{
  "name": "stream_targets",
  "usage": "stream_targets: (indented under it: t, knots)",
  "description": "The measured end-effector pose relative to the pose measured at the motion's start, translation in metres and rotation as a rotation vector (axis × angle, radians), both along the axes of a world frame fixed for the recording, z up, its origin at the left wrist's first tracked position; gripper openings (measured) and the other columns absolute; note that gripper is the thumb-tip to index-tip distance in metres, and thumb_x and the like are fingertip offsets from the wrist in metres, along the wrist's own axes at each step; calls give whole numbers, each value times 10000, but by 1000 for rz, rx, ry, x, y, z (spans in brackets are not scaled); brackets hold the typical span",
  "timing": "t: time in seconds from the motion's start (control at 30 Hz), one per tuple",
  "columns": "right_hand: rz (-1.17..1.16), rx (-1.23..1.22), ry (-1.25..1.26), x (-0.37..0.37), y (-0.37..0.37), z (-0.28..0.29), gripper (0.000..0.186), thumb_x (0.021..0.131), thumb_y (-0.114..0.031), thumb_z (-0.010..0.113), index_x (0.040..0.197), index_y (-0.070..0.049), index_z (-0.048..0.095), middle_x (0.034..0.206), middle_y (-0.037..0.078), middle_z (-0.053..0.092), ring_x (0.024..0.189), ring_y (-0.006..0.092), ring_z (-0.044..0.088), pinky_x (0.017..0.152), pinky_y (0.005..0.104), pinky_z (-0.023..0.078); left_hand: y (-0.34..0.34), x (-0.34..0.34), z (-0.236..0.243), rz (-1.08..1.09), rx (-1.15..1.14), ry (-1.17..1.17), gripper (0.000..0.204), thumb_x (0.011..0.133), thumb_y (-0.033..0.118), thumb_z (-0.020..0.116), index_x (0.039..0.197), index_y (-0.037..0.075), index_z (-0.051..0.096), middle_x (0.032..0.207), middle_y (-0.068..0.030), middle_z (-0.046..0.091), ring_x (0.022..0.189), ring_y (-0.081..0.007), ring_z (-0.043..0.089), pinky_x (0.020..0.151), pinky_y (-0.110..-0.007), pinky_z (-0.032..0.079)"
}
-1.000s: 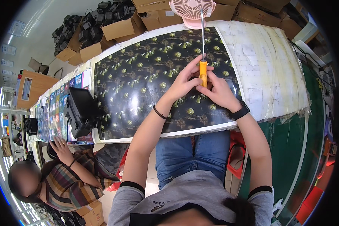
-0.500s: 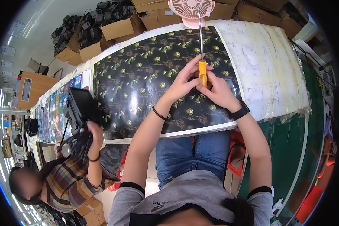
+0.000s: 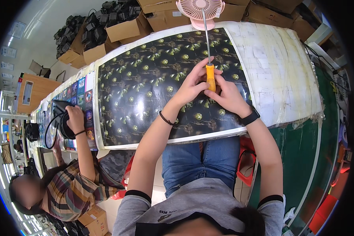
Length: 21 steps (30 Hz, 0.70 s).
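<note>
A screwdriver [image 3: 210,74] with a yellow-orange handle and a long metal shaft stands between my two hands above the dark patterned mat. Its shaft points away from me, and the far end overlaps the pink fan in the view. My left hand [image 3: 193,85] has its thumb and fingers closed around the handle's left side. From the right, my right hand [image 3: 229,98] grips the lower handle with its thumb and fingers. Part of the fingers behind the handle is hidden.
The black mat [image 3: 139,90] covers much of the white table [image 3: 277,70]. A pink fan [image 3: 201,11] stands at the far edge. To my left, a co-worker's hand [image 3: 75,120] holds a black corded device [image 3: 63,108]. Cardboard boxes [image 3: 126,29] with black devices stand behind the table.
The screwdriver's shaft has tilted slightly left while both my hands stay nearly in place. The co-worker has moved the black device leftward, away from the dark mat.
</note>
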State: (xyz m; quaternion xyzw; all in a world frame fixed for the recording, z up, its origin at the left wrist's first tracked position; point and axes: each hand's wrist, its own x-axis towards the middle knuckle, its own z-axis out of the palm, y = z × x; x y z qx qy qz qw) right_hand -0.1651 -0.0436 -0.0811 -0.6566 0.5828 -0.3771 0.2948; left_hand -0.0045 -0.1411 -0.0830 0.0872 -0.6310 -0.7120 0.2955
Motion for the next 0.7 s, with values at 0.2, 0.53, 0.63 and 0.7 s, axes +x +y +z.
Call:
stream_targets:
  t: [0.2, 0.53, 0.63, 0.7]
  knots:
    - [0, 24, -6, -1, 1, 1, 600, 881, -304, 719, 1341, -17, 462, 768, 113, 656, 622, 243, 648, 576, 331, 496, 0, -1, 0, -14, 33, -11, 854, 765, -118, 477, 1549, 112, 226, 1317, -199, 567, 1220, -244, 556, 1063, -372, 417]
    - [-22, 19, -2, 0, 2, 3, 629, 820, -357, 779, 1254, -9, 486, 817, 133, 669, 671, 274, 667, 623, 344, 522, 3, 0, 6, 13, 36, -58, 852, 770, -107, 501, 1548, 114, 233, 1364, -171, 534, 1239, -244, 537, 1089, -373, 401]
    - [-61, -2, 29, 1, 3, 3, 643, 792, -379, 801, 1206, -9, 476, 875, 156, 675, 743, 317, 683, 670, 367, 534, 2, 0, 6, 9, 36, -77, 857, 766, -111, 506, 1547, 114, 235, 1384, -166, 517, 1263, -246, 519, 1099, -377, 391]
    - [-80, -37, 26, 3, 2, 4, 653, 781, -387, 809, 1190, -10, 466, 909, 168, 677, 784, 337, 689, 698, 378, 539, 2, 0, 7, 7, 31, -74, 860, 763, -114, 507, 1546, 115, 237, 1390, -166, 510, 1273, -247, 511, 1102, -379, 387]
